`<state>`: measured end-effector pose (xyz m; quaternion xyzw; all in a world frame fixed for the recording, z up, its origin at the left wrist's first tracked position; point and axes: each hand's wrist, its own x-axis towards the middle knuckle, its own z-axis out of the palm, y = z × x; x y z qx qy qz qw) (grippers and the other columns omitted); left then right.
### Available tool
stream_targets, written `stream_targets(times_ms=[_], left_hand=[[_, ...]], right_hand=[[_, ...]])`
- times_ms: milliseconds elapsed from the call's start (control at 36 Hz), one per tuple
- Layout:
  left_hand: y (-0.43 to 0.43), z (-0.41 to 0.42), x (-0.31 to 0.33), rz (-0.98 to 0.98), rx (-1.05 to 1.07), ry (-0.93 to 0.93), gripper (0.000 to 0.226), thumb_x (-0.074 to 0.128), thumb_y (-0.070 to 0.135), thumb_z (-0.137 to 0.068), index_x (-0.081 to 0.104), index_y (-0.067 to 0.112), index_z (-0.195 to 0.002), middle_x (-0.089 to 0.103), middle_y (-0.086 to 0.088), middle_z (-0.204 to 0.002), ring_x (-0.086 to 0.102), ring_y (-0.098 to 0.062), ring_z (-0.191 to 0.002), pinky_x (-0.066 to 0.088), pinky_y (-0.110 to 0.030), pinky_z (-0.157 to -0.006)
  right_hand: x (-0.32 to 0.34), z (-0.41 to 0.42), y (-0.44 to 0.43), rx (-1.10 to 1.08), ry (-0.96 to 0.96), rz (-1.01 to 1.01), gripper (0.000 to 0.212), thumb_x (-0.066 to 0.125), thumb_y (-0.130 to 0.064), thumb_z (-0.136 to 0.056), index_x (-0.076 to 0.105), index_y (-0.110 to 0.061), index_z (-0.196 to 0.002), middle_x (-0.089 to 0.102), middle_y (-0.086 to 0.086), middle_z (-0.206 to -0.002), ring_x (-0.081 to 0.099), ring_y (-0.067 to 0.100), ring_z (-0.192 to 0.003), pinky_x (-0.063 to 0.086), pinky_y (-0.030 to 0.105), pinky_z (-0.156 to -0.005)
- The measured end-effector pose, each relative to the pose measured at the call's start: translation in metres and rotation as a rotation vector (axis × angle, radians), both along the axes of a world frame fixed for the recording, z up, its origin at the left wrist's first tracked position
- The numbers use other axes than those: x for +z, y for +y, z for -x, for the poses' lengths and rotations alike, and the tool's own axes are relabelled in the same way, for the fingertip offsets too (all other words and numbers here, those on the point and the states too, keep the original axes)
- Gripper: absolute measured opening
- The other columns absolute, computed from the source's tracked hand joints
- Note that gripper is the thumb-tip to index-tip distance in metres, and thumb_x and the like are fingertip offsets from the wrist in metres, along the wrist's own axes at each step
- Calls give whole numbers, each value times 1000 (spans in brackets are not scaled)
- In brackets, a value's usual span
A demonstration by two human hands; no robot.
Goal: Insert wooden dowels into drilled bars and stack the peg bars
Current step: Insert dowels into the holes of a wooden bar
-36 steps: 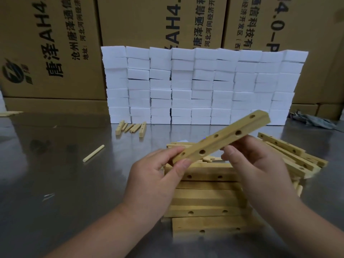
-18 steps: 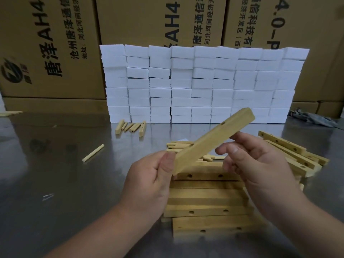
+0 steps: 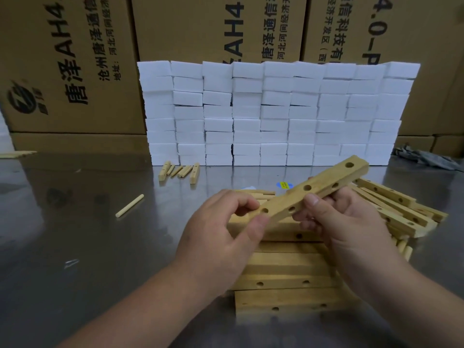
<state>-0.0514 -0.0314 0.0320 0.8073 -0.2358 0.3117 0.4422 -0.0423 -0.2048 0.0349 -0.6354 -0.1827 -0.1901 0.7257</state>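
Pinching 1 bar (image 3: 308,194) over table's (image 3: 100,247) near edge, left hand (image 3: 221,237) low, right hand (image 3: 349,222) midway; holes up, likely for dowels (image 3: 129,205).

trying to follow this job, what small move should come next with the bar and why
Likely release the left hand and reach for the dowel lying loose on the table to the left, with the right hand holding the bar. Both hands pinch the bar now, neither has a dowel, and the holes that show on it are empty.
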Motion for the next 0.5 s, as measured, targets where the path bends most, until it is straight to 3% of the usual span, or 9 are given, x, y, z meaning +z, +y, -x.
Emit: stream_targets(times_ms=[83, 139, 222, 333, 389, 444, 500], left_hand=[[1, -16, 13, 167, 11, 108, 19, 43, 48, -84, 59, 40, -77, 61, 22, -90, 54, 10, -83, 39, -1, -67], [4, -38, 22, 245, 67, 237, 22, 46, 35, -90, 59, 41, -74, 64, 15, -77, 55, 5, -67, 38, 1, -53], [12, -73, 30, 126, 126, 414, 26, 45, 19, -92, 65, 35, -86, 61, 14, -75, 49, -1, -61, 35, -3, -40], [15, -106, 31, -162, 181, 589, 37, 39, 6, -92, 66, 31, -93, 60, 3, -118, 55, -8, -89, 42, -16, -60], [15, -116, 27, -318, 201, 648, 36, 41, 5, -92, 66, 30, -95, 57, 1, -123, 53, -11, -90, 41, -20, -62], [16, -123, 23, -422, 198, 699, 24, 48, 15, -92, 66, 27, -104, 57, 1, -123, 50, -12, -93, 40, -23, -72], [13, -126, 21, -430, 158, 721, 27, 52, 30, -92, 62, 23, -115, 56, -1, -126, 49, -16, -104, 36, -27, -82]], right_hand=[[0, -2, -6, -66, 45, 13, 14, 63, -27, -79, 62, -21, -91, 65, -2, -68, 59, 10, -63, 44, 30, -64], [0, -2, -9, -115, 48, -5, 5, 58, -21, -88, 61, -23, -85, 61, -5, -63, 54, 12, -61, 40, 34, -65], [3, 1, -11, -174, 17, 4, 11, 54, -24, -91, 58, -21, -81, 54, -6, -59, 48, 12, -57, 37, 34, -60], [7, 4, -11, -187, -44, -25, 8, 52, -17, -92, 55, -17, -84, 53, -5, -58, 48, 7, -54, 37, 31, -59], [7, 4, -12, -179, -46, -19, 7, 50, -15, -93, 57, -17, -92, 51, -5, -57, 48, 6, -54, 38, 29, -58], [6, 1, -13, -163, -36, 8, 22, 48, -14, -94, 54, -12, -116, 48, 0, -59, 47, 5, -54, 42, 22, -55], [4, -1, -15, -153, -36, 38, 39, 47, -14, -95, 43, -8, -133, 45, 2, -59, 45, 5, -52, 41, 15, -50]])
